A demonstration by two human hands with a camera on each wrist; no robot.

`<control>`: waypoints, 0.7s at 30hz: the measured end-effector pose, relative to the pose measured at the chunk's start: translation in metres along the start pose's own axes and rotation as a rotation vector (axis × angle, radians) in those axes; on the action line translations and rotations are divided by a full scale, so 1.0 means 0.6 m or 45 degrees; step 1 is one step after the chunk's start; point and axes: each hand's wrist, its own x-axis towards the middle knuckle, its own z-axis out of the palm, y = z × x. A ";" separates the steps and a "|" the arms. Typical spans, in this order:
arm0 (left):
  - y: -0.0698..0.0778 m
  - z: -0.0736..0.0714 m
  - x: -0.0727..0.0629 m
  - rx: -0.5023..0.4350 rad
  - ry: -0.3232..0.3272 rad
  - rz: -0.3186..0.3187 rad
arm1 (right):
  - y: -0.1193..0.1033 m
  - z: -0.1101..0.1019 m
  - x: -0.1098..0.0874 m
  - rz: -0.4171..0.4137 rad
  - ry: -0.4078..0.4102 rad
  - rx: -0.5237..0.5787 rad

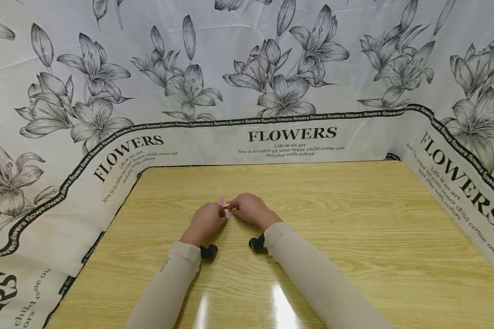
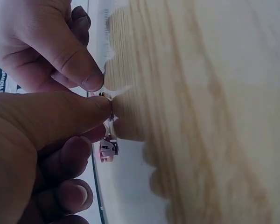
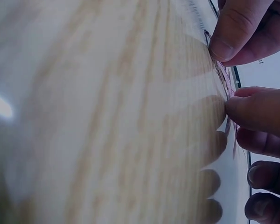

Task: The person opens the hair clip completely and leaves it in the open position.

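In the head view, a small pink-purple item (image 1: pixel 222 200) with thin strips and a short red-orange part lies low over the table, between the hands. Its exact kind is too small to make out. My left hand (image 1: pixel 207 221) pinches its left side between thumb and fingertips. From the right, my right hand (image 1: pixel 250 209) pinches it too, close to the left fingertips. The left wrist view shows a pinkish end (image 2: pixel 108 149) below my left thumb. Thin dark and pink strands (image 3: pixel 222 74) run between both hands' fingertips in the right wrist view. Fingers hide most of it.
A glossy wood-grain table (image 1: pixel 346 219) extends around the hands. White cloth (image 1: pixel 206 146) printed with flowers and lettering hangs along its back and sides. A black wrist camera (image 1: pixel 209 252) sits at the left wrist, another black camera (image 1: pixel 257 244) at the right.
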 end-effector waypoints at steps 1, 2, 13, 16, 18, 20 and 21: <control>0.001 0.000 0.001 0.004 -0.001 -0.003 | 0.001 -0.001 0.000 -0.002 -0.002 -0.004; 0.001 0.000 0.002 0.009 0.000 -0.004 | 0.002 -0.001 0.001 -0.004 -0.003 -0.009; -0.001 0.002 0.004 0.030 0.010 0.001 | 0.010 -0.003 0.004 0.004 -0.034 -0.025; 0.000 0.002 0.003 0.039 0.016 0.006 | 0.010 -0.003 0.003 0.010 -0.037 -0.030; 0.001 0.002 0.002 0.045 0.022 0.009 | 0.010 -0.003 0.003 0.011 -0.037 -0.029; 0.002 0.002 0.001 0.047 0.023 0.004 | 0.010 -0.004 0.002 0.009 -0.035 -0.029; 0.003 0.002 0.001 0.047 0.022 0.000 | 0.009 -0.004 0.002 0.008 -0.035 -0.025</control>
